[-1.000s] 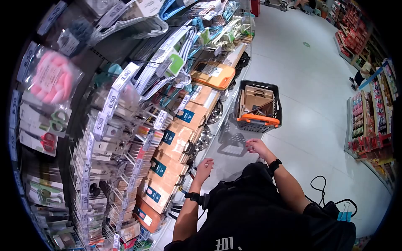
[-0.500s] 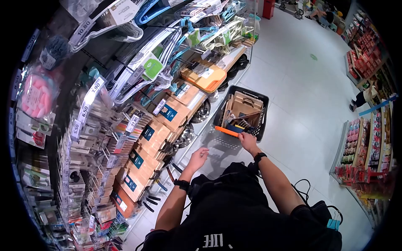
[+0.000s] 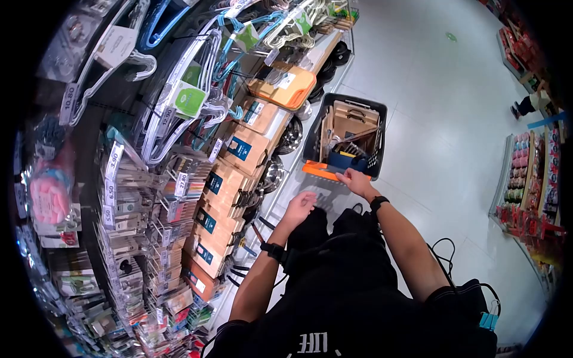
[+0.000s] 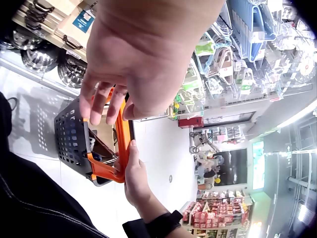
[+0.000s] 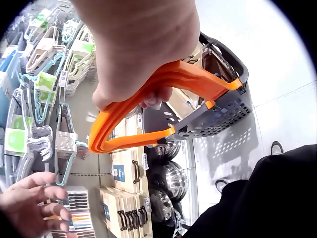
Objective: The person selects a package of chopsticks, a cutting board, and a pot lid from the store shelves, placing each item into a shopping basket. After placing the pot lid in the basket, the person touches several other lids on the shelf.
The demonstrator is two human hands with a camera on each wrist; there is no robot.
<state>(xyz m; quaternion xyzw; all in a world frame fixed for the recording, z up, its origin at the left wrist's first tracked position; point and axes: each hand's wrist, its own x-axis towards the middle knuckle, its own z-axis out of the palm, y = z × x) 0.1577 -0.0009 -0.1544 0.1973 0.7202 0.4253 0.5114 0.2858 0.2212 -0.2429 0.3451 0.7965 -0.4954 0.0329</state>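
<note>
My right hand (image 3: 358, 182) grips the orange handle (image 3: 319, 171) of a dark grey plastic basket (image 5: 225, 119), with the fingers curled round the bar in the right wrist view. The handle stands raised above the basket's near side. Inside lie light wooden pieces (image 3: 347, 124) with a dark metal pull, and a navy blue item (image 3: 346, 162) near the handle end. My left hand (image 3: 300, 207) hangs beside the handle, holding nothing, its fingers loosely bent. Seen in the left wrist view, its fingers (image 4: 99, 101) overlap the basket's rim.
Along the left runs a shelf with wooden cutting boards (image 3: 224, 209), an orange-edged board (image 3: 283, 86), steel pans (image 3: 273, 173) and hanging clothes hangers (image 3: 191, 98). To the right, a rack of small goods (image 3: 528, 173) lines the aisle; a person (image 3: 531, 104) stands beyond it.
My right hand has come forward to the basket and closed round its orange handle. The left hand has moved forward, nearer the basket. The head view has shifted.
</note>
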